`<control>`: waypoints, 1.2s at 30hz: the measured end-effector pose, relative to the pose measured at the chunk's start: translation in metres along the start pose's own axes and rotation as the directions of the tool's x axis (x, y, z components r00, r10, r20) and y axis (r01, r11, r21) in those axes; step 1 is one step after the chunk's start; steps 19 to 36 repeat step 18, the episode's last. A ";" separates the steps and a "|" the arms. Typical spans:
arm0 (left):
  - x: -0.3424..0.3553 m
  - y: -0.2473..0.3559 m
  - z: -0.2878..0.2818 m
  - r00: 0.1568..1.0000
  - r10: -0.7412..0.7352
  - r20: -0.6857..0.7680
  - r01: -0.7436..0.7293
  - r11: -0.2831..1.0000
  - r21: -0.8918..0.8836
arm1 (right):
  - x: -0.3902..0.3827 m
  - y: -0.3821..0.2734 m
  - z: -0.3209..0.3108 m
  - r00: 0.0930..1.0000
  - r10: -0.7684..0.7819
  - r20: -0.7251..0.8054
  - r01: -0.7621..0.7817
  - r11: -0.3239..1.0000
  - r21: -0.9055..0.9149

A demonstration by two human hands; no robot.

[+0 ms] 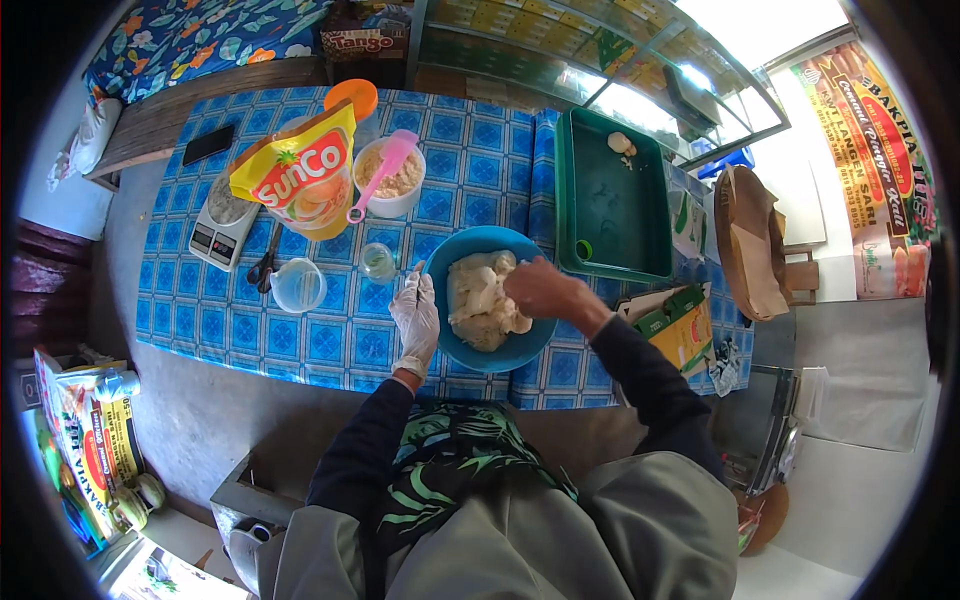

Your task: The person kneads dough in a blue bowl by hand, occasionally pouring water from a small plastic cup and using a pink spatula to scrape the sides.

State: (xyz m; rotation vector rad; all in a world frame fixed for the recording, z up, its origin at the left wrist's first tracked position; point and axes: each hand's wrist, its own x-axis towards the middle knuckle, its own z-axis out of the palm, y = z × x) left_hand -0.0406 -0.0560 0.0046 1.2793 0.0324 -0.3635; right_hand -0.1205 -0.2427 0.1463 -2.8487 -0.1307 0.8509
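A blue bowl [462,354] stands at the table's near edge with pale, lumpy dough [484,300] in it. My left hand [414,318], in a thin white glove, grips the bowl's left rim. My bare right hand [548,292] comes over the right rim, its fingers curled in at the dough; the fingertips are hidden. Left of the bowl stand a small clear glass [378,262] and a clear plastic cup [298,286]. Behind them a white tub [404,192] of pale crumbly stuff has a pink spatula [388,170] lying across it.
A yellow oil pouch [305,180] stands beside an orange-lidded container [350,97]. Further left are a kitchen scale [222,228], scissors [264,264] and a phone [208,145]. To the right lie a green tray [612,190] and a flat cardboard box [680,335]. A glass case [690,75] borders the table's back.
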 end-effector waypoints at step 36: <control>-0.001 0.004 0.001 0.997 0.066 0.038 -0.072 0.982 0.174 | 0.115 -0.038 0.094 0.983 0.182 0.018 -0.181 0.982 -0.051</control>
